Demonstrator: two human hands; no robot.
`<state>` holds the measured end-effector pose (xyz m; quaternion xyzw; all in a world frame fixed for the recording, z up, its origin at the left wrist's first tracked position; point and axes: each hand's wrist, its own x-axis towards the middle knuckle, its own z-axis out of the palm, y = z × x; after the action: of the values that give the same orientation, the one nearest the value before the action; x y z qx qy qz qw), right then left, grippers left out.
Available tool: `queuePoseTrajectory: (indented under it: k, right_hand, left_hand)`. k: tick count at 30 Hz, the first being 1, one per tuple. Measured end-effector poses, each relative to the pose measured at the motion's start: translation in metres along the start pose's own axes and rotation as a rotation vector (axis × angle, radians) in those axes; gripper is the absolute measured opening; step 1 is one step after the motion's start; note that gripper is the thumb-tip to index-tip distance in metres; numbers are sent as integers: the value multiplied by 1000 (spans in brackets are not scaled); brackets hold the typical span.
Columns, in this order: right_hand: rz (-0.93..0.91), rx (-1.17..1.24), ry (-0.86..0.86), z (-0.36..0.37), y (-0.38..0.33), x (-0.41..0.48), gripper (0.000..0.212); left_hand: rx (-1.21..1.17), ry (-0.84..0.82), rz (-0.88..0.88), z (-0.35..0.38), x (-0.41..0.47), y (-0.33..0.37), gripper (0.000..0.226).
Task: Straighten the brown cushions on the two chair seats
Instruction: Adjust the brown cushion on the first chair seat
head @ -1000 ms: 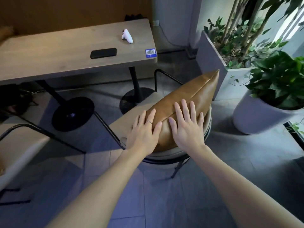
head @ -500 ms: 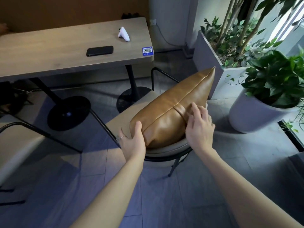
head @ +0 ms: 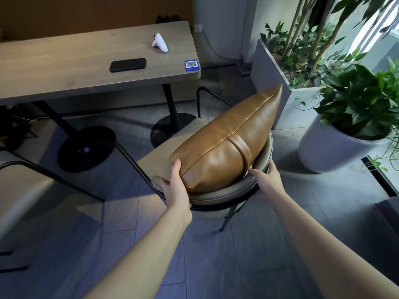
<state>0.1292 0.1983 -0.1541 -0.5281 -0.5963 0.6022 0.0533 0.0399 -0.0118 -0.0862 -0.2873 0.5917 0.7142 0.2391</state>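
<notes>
A brown leather cushion (head: 233,139) stands on edge on a beige chair seat (head: 172,152), leaning against the chair's curved backrest (head: 233,190), its top seam running diagonally up to the right. My left hand (head: 176,186) grips the cushion's near left corner, thumb on top. My right hand (head: 266,180) reaches to the cushion's right side at the backrest rim, fingers slipped between cushion and rim. A second chair (head: 19,186) shows at the left edge; I see no cushion on it.
A wooden table (head: 64,61) stands behind the chair, with a black phone (head: 127,64) and a white controller (head: 160,42) on it. Two planters (head: 336,152) with green plants crowd the right side. Tiled floor lies in front.
Both hands left the top of the cushion. The left slid to its near left corner, the right dropped to its right side by the backrest. The cushion stands more upright.
</notes>
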Motion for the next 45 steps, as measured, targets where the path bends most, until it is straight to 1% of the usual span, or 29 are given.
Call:
queuePoseTrajectory:
  k: [3,5,9,13,18,20,21,22,24,25,26,27,29,30,33,34,35,37,39,40,41,42,45]
  right_hand:
    - [1,-1,7,1,0,0,88]
    - [3,-4,6,3,-1,0,86]
    - [-9,15,-11,11,0,1,89]
    - [-19,37,-2,31,-1,-3,98]
    - [-44,47,43,51,1,-4,97]
    - [-29,59,43,50,5,0,97]
    - [-15,76,31,49,5,2,92]
    - [-15,104,16,47,5,4,82]
    - [-12,171,-29,45,1,2,49]
    - [-9,204,-53,45,0,1,36]
    - [-11,217,-62,46,-1,1,30]
    - [-14,215,-61,49,-3,1,28]
    - [-7,203,-42,58,-4,3,34]
    - [-3,186,-35,63,-5,2,41]
    - [2,173,-24,79,-5,1,85]
    - [0,176,-15,84,-5,1,96]
    - [-3,189,-7,90,-3,3,101]
    - [-11,214,8,103,-4,3,109]
    - [-10,207,23,118,-12,-4,115]
    - [-14,191,24,126,-18,-11,116]
    - [-18,180,23,134,-21,-15,116]
    - [-16,178,29,143,-25,-21,117]
    - [-26,149,59,171,-30,-32,123]
  left_hand:
    - [-29,3,17,0,7,0,117]
    - [-42,2,19,0,10,1,118]
    - [-47,-13,1,-4,18,10,121]
    - [-27,-38,19,-14,31,28,119]
    - [-10,-51,31,-21,50,43,107]
    - [-7,-52,35,-21,51,43,110]
    - [-7,-51,34,-21,51,41,113]
    - [-8,-48,32,-21,51,40,117]
    - [-1,-40,46,-19,50,40,120]
    - [-1,-36,53,-18,51,42,119]
    - [1,-36,59,-18,53,44,120]
    - [2,-40,65,-18,55,47,121]
    - [9,-45,77,-20,62,56,122]
    - [11,-42,80,-21,66,60,123]
    - [10,-31,82,-26,76,75,123]
    - [13,-30,88,-28,79,81,121]
    - [12,-28,91,-30,84,86,117]
    - [15,-20,92,-34,92,97,101]
    - [39,4,98,-39,104,108,77]
    - [49,12,107,-41,110,114,66]
    - [53,23,114,-44,116,120,60]
    - [53,35,118,-47,123,127,61]
    - [59,59,119,-57,139,150,79]
